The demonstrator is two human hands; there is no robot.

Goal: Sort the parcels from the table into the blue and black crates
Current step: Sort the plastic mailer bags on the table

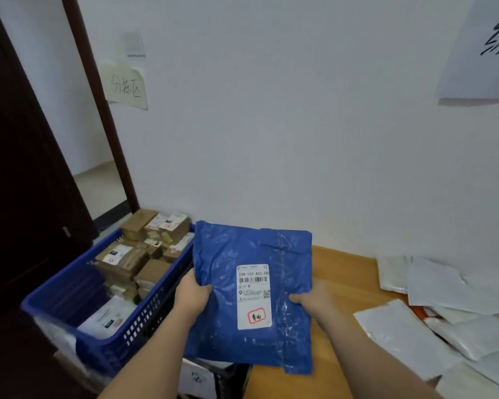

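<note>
I hold a blue plastic mailer parcel (228, 254) upright in front of me, its white shipping label facing me. My left hand (191, 295) grips its left edge and my right hand (311, 299) pinches its right side. The blue crate (144, 315) stands to the left, below the parcel, filled with several brown cardboard boxes (133, 260) and a white packet. A dark gap (228, 378) shows under the parcel, between the blue crate and the table; whether that is the black crate I cannot tell. Several white mailer parcels (432, 283) lie on the wooden table (340, 260) at the right.
A white wall rises right behind the table, with paper signs taped to it. A dark wooden door and door frame (98, 110) stand at the left, with an open doorway beyond the blue crate.
</note>
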